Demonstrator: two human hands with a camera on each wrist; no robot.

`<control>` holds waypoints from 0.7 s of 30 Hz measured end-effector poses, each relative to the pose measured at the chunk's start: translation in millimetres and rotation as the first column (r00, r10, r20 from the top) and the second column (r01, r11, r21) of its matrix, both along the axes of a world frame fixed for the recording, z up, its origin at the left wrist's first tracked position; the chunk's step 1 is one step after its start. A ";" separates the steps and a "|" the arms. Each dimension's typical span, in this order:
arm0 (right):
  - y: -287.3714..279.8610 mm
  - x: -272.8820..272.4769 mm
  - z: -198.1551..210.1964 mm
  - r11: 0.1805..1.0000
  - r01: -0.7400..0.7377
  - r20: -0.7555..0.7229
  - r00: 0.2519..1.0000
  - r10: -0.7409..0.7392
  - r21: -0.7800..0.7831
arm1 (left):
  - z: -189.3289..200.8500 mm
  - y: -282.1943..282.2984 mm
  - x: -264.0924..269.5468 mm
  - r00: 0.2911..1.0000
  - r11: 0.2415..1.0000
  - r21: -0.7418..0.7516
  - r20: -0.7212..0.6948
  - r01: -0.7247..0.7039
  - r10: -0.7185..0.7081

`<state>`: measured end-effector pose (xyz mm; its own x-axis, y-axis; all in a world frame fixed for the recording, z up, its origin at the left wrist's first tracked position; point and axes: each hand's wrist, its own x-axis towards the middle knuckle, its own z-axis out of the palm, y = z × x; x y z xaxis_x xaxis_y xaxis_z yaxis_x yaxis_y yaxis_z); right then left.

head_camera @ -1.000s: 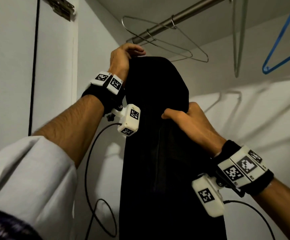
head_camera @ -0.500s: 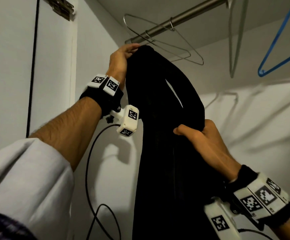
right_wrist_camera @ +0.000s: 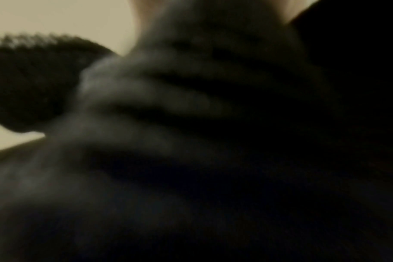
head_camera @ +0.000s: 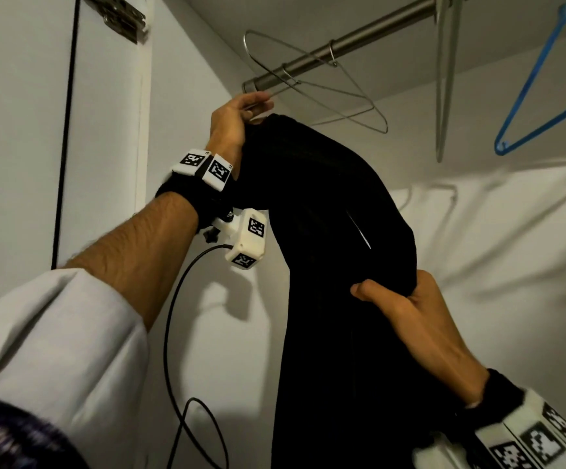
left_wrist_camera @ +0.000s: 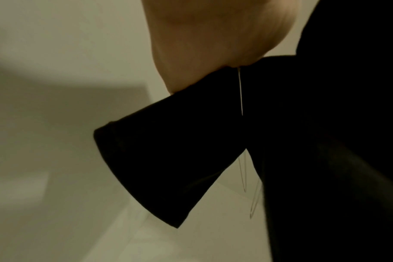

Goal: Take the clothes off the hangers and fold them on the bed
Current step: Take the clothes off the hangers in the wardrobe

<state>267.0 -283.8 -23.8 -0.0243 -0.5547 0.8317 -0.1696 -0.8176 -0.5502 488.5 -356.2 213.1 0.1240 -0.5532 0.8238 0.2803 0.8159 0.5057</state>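
The black garment [head_camera: 325,231] hangs just below the closet rod [head_camera: 342,45]. The left hand [head_camera: 234,123] grips its top end beside the rod; lower down, the right hand [head_camera: 420,319] clutches a bunched fold, fingers curled into the cloth.

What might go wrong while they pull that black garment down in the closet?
The left hand holds the black garment at its top beside a wire hanger; fabric could snag there. The right hand grips only a bunch of cloth lower down, so a tug may stretch it or slip.
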 end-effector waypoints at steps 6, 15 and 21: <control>2.7 -18.9 -7.1 0.999 0.016 0.042 0.999 -0.018 0.045 | -1.3 -0.1 4.7 0.997 0.998 0.004 0.038 -0.069 0.069; 1.8 -55.6 -24.4 0.988 -0.011 0.056 0.998 0.003 0.154 | -5.7 8.1 6.8 0.971 0.974 -0.002 0.089 -0.225 0.224; -8.0 -83.6 -35.5 0.964 0.013 0.119 0.992 -0.046 0.266 | -10.3 11.7 14.6 0.927 0.942 -0.049 0.168 -0.332 0.336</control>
